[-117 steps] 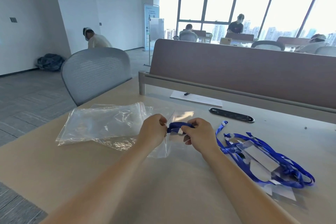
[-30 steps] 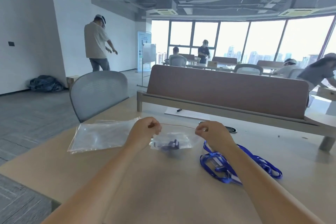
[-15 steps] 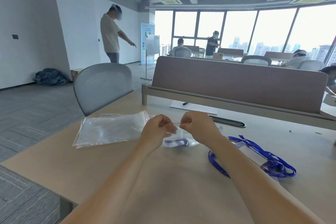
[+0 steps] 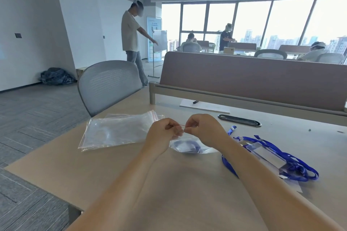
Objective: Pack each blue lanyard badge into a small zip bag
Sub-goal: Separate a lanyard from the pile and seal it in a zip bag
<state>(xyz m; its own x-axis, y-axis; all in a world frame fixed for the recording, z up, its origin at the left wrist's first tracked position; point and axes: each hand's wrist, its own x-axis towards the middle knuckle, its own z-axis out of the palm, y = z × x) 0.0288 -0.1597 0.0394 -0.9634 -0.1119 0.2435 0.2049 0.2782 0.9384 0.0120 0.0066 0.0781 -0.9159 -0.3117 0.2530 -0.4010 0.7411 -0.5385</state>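
Note:
A small clear zip bag (image 4: pixel 189 147) with a folded blue lanyard badge inside hangs just above the desk in the middle. My left hand (image 4: pixel 163 133) and my right hand (image 4: pixel 203 129) sit close together and both pinch the bag's red-lined zip edge at the top. To the right, a loose heap of blue lanyard badges (image 4: pixel 270 155) with clear card holders lies on the desk. A stack of empty zip bags (image 4: pixel 114 131) lies flat to the left of my hands.
A brown divider panel (image 4: pixel 253 80) runs across the back of the desk (image 4: pixel 178 184), with a black cable slot (image 4: pixel 239 120) and a white sheet with a pen (image 4: pixel 204 106) in front of it. A grey mesh chair (image 4: pixel 108 84) stands at the left. Other people are farther off.
Over the last second my right hand slid left along the zip edge toward my left hand. Earlier, both hands were pushing the folded lanyard into the bag.

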